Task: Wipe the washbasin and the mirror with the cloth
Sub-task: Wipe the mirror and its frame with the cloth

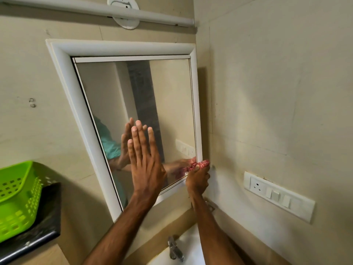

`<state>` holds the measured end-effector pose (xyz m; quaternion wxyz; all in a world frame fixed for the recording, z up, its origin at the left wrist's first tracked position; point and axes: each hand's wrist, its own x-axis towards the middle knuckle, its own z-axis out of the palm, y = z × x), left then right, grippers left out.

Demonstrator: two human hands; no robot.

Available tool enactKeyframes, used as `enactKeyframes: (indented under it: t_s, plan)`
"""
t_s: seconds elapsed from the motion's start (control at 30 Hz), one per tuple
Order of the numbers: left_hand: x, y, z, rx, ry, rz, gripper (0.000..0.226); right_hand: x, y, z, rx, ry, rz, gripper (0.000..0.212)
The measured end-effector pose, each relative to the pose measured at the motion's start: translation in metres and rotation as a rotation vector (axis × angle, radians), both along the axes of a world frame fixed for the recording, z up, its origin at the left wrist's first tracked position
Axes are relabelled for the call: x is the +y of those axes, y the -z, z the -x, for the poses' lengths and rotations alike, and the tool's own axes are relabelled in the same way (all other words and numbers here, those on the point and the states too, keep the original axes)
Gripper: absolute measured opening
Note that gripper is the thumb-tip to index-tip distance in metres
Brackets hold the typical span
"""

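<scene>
I count two hands in play: one left hand (pixel 145 161) and one right hand (pixel 197 178). One mirror (pixel 133 96) lies under the flat left fingers (pixel 139 134), and one cloth (pixel 200 165) is bunched in the right fingers (pixel 203 170). Below the right fingers I make out one tap (pixel 174 249) and one washbasin (pixel 191 243). Out past the right fingers there is one switch plate (pixel 278 196) with one socket (pixel 257 185); I cannot count its rockers surely. Far left of the left fingers: one green basket (pixel 17 197), one black bag (pixel 47 217), two wall screws (pixel 32 102). High above the fingertips, one tube light (pixel 95 8).
</scene>
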<state>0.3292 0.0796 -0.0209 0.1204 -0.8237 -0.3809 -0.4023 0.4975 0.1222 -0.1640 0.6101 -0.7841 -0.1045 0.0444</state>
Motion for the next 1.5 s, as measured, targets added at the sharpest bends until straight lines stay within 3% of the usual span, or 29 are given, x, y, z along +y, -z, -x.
enactKeyframes:
  t_s: [0.1, 0.2, 0.27, 0.3, 0.37, 0.43, 0.53, 0.63, 0.7, 0.73, 0.8, 0.9, 1.03, 1.17, 1.23, 1.37, 1.5]
  plan:
    - [0.003, 0.0, 0.005, 0.05, -0.01, 0.034, 0.101, 0.001, 0.016, 0.031, 0.103, -0.011, -0.101, 0.054]
    - [0.017, 0.007, 0.005, 0.198, -0.162, 0.005, 0.14, 0.006, 0.029, 0.072, 0.116, -0.096, -0.148, 0.054]
    - [0.02, 0.011, 0.004, 0.213, -0.194, -0.009, 0.149, 0.009, 0.029, 0.071, 0.122, -0.093, -0.157, 0.058]
    - [0.019, 0.011, 0.004, 0.206, -0.183, -0.014, 0.141, 0.012, 0.025, 0.06, 0.131, -0.056, -0.159, 0.059]
    - [0.012, 0.006, 0.005, 0.143, -0.104, -0.023, 0.099, 0.017, 0.014, 0.032, 0.152, 0.022, -0.15, 0.062]
    - [0.004, 0.001, 0.007, 0.084, -0.088, -0.007, 0.088, 0.021, 0.009, 0.014, 0.182, 0.061, -0.111, 0.065]
    - [0.004, 0.003, 0.005, 0.121, -0.089, 0.011, 0.089, 0.02, 0.011, 0.033, 0.177, 0.033, -0.047, 0.076]
    - [0.007, 0.006, 0.001, 0.18, -0.139, -0.001, 0.117, 0.016, 0.031, 0.095, 0.031, -0.076, -0.071, 0.085]
    - [0.007, 0.009, 0.001, 0.157, -0.106, -0.029, 0.088, 0.013, 0.047, 0.143, -0.096, -0.153, -0.051, 0.087]
    - [0.009, 0.009, 0.001, 0.145, -0.094, -0.044, 0.085, 0.015, 0.056, 0.159, -0.127, -0.171, -0.011, 0.089]
    - [0.006, 0.007, 0.003, 0.144, -0.102, -0.06, 0.087, 0.011, 0.057, 0.165, -0.173, -0.215, -0.008, 0.091]
    - [0.006, 0.0, 0.006, 0.123, -0.077, -0.041, 0.098, 0.007, 0.043, 0.125, -0.178, -0.21, -0.052, 0.072]
    - [-0.006, -0.011, 0.033, 0.075, -0.06, -0.033, 0.099, 0.006, 0.025, 0.093, -0.05, -0.101, -0.017, 0.094]
    - [0.003, -0.009, 0.063, -0.017, -0.12, -0.08, 0.094, -0.007, 0.027, 0.164, -0.116, -0.246, -0.051, 0.08]
    - [0.009, -0.007, 0.075, -0.065, -0.179, -0.093, 0.108, -0.014, 0.036, 0.207, -0.196, -0.325, -0.024, 0.075]
    - [0.013, -0.007, 0.095, -0.174, -0.159, -0.045, 0.112, -0.032, 0.046, 0.257, -0.191, -0.518, -0.064, 0.074]
    - [0.022, 0.0, 0.107, -0.261, -0.098, 0.036, 0.11, -0.042, 0.043, 0.273, -0.292, -0.632, 0.034, 0.082]
